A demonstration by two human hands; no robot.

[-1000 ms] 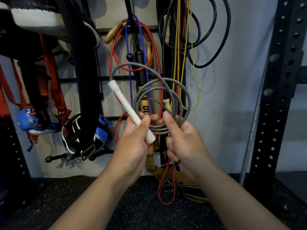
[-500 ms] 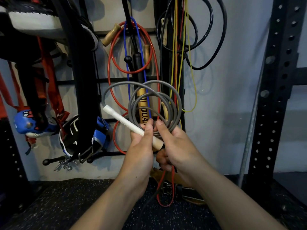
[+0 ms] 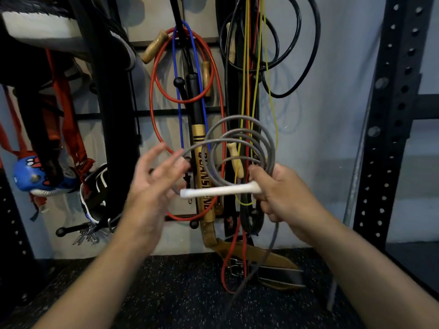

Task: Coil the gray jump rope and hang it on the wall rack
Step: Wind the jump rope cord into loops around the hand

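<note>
The gray jump rope is wound in several loops in front of the wall rack. My right hand is closed on the bottom right of the coil and on one end of the rope's white handle, which sticks out level to the left. A gray tail hangs from that hand toward the floor. My left hand is blurred, with fingers spread just left of the handle. The outermost loop runs past its fingertips; I cannot tell if it touches them.
Red, blue, yellow and black ropes hang on the rack behind the coil. A black ball-tipped peg sticks out above. A leather belt trails onto the rubber floor. A perforated black upright stands right, a blue glove left.
My left hand let go of the white handle and opened, drifting left. The right hand took over the handle and coil and shifted right; the handle swung from slanted to level.
</note>
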